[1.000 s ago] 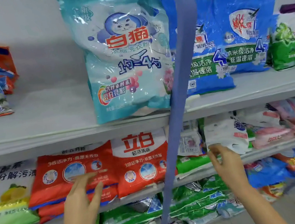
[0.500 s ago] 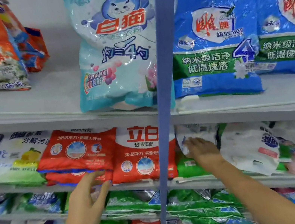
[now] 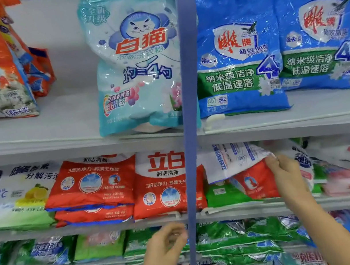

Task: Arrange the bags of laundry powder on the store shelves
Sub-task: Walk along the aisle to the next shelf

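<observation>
Bag (image 3: 232, 159) in right hand (image 3: 286, 173), partly hidden

Bright, even store light from above. White glare streaks on the glossy teal bag (image 3: 138, 64) and blue bags (image 3: 235, 44). Soft shadow under the top shelf (image 3: 31, 148). Centre fairly sharp; lower rows and right edge smeared, left hand (image 3: 166, 248) blurred. Wide-angle lens bends the post (image 3: 190, 129).

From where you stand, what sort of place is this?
Probably a shop's laundry aisle: tiered shelves packed with branded washing powder, blue bags above and red bags below, while the right hand pinches a white bag.
</observation>
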`<state>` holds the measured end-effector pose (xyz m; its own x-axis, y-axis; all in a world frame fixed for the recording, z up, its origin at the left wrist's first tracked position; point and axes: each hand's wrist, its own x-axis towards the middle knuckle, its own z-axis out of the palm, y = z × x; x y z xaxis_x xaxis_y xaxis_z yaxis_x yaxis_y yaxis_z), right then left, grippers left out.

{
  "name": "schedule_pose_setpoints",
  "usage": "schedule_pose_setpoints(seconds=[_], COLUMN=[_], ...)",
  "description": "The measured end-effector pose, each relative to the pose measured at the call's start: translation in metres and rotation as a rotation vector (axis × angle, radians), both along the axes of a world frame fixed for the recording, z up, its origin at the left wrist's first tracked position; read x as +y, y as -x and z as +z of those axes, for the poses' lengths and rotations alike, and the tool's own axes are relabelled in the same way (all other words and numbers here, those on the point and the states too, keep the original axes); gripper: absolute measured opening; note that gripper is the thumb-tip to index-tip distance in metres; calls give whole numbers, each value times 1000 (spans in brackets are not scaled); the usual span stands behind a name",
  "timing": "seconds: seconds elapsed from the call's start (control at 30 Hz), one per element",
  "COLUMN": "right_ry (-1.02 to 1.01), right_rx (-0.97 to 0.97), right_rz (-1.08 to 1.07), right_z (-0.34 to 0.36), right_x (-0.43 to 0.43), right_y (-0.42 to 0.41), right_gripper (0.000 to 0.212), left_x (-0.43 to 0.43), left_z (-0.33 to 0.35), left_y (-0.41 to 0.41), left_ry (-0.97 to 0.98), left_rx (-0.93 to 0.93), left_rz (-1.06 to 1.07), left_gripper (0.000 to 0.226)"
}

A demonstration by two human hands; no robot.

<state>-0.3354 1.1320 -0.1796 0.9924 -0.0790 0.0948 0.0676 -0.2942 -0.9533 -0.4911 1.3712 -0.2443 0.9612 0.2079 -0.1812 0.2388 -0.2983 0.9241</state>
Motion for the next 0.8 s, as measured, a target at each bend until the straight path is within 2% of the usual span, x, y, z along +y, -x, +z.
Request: schedule_pose_setpoints(seconds=[0.07,0.17,0.2,0.27,0.33,0.37,0.43,0.53,0.67,0.8], right_ry=[-258,-461,-487,-531,-572,-574,-535,-451,-198,107], right_rx=[143,314,354,399,387,375,339,301,243,179], right_rz=[23,53,68,95,90,79,94,106,154,79], right_z=[14,22,21,15,8,4,-2,-13,-29,-43], right_x=[-10,-23,-26,-32,-41,-47,-60,-80,-88,-79], right_y=[25,55,64,80,91,96,102,109,114,118], right_gripper=[22,17,18,28,33,33,32,31,34,9], left_x=[-27,-59,-66,-76,-85,-88,-88,-83,-79,-77], left_z=[-10,-10,-8,-5,-8,-9,-10,-4,14,29], left_y=[-13,-30,-33,-35,-33,-32,-34,-41,-48,-50], left_ry=[308,963,1101,1245,1209,1119,921,839,764,612], left_rx=[179,379,402,384,354,354,351,345,344,316], left_rz=[-75,-30,-54,-117,-169,-168,-116,-128,-253,-427], left_gripper=[29,62,70,89,102,101,87,72,80,79])
